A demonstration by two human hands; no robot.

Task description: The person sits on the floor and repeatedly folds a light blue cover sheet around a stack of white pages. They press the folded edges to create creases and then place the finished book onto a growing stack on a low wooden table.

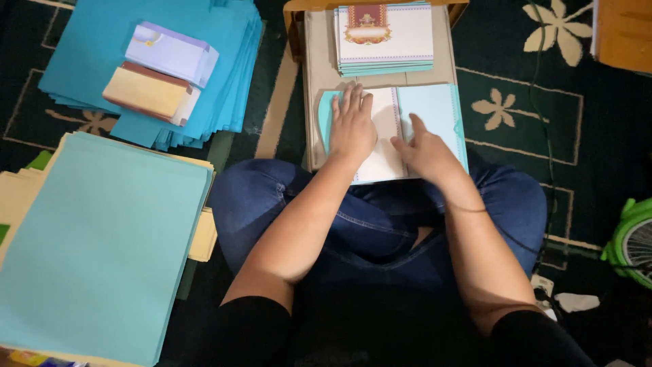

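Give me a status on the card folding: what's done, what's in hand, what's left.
Done: a stack of folded cards sits at the far end of the cardboard board. In hand: the left hand presses flat on an open card while the right hand holds its teal flap. Left, seemingly: the teal sheet stacks beside the knee.
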